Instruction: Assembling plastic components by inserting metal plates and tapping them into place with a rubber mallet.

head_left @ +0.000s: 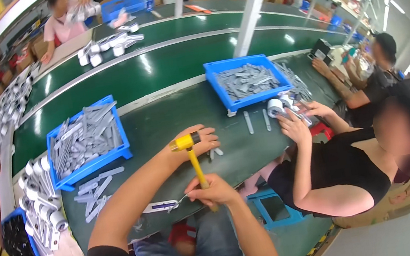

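Two hands (206,168), one yellow mallet (191,154), two blue bins (86,141).

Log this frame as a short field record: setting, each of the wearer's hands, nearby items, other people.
setting: green workbench beside a conveyor line
right hand: grips the yellow handle of a small yellow-headed mallet, head up
left hand: resting on the bench beside the mallet head, over small grey parts
nearby: blue plastic tray of grey flat metal strips; loose strips on the bench
others: person in black top seated to the right, handling white rolls
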`<state>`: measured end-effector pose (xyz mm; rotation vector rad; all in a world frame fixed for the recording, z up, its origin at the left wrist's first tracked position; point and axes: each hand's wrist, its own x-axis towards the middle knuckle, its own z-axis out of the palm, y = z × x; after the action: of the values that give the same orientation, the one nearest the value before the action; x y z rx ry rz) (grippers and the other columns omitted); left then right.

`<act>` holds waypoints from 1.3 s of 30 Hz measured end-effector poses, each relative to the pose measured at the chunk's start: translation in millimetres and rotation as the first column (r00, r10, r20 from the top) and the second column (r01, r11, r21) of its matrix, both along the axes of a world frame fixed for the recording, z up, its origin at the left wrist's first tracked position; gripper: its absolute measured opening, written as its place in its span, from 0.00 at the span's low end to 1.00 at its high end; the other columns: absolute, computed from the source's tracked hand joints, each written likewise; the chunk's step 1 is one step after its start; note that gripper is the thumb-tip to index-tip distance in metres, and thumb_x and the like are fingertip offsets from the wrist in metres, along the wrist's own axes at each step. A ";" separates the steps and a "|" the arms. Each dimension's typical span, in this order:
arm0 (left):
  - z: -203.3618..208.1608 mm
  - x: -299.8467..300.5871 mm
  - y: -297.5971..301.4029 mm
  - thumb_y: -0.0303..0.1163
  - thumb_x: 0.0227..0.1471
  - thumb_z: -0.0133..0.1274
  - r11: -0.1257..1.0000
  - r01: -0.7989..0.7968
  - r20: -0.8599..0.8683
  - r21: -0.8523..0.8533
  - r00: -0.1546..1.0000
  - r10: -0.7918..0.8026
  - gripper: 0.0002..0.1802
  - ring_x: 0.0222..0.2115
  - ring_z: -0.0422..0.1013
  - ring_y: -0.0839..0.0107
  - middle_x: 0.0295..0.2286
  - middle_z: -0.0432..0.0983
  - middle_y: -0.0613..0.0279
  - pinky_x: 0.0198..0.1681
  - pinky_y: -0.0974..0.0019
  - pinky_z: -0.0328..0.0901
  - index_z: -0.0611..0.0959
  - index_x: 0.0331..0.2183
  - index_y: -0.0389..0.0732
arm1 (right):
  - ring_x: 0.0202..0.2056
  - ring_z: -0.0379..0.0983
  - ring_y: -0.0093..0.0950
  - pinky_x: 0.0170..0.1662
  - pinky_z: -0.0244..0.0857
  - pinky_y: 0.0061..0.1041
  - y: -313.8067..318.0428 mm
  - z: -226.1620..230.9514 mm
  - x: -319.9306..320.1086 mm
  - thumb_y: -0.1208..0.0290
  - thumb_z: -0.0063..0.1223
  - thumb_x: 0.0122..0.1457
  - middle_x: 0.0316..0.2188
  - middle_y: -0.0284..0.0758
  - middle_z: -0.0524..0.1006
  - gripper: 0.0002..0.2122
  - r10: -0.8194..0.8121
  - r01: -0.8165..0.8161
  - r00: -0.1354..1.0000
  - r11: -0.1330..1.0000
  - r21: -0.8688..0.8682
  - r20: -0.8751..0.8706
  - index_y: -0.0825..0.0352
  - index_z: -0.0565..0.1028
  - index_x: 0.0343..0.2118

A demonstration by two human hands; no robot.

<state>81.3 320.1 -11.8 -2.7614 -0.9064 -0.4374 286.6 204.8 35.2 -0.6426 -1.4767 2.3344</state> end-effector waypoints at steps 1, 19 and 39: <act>36.4 26.4 -6.0 0.31 0.54 0.52 1.000 0.020 -0.059 -0.014 0.998 -0.021 0.17 0.54 0.73 0.65 0.47 0.81 0.65 0.56 0.61 0.67 0.84 0.46 0.47 | 0.14 0.64 0.14 0.16 0.54 0.16 1.2 -5.3 12.3 0.73 0.64 0.62 0.27 0.32 0.80 0.08 -0.023 0.023 1.000 1.000 0.007 -0.002 0.69 0.80 0.42; 60.0 -17.7 -18.7 0.36 0.49 0.61 0.745 -0.130 0.365 -0.655 0.808 0.462 0.11 0.26 0.79 0.57 0.26 0.82 0.51 0.31 0.59 0.72 0.84 0.29 0.38 | 0.13 0.65 0.15 0.16 0.54 0.16 3.9 -5.7 9.0 0.76 0.63 0.61 0.27 0.35 0.81 0.07 -0.072 0.072 0.997 0.997 0.025 -0.008 0.70 0.81 0.40; 87.5 50.3 -6.3 0.33 0.62 0.57 0.167 0.549 0.386 -0.819 0.311 0.868 0.13 0.37 0.81 0.69 0.37 0.83 0.57 0.42 0.64 0.78 0.82 0.43 0.33 | 0.12 0.60 0.18 0.14 0.53 0.19 -3.3 -33.8 24.2 0.79 0.61 0.60 0.28 0.42 0.76 0.05 -0.334 0.182 0.739 0.935 -0.304 -0.585 0.68 0.79 0.39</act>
<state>131.6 313.8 75.7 -2.6227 -2.8860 -2.5294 310.8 201.4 1.3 -0.0636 -0.7632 2.1881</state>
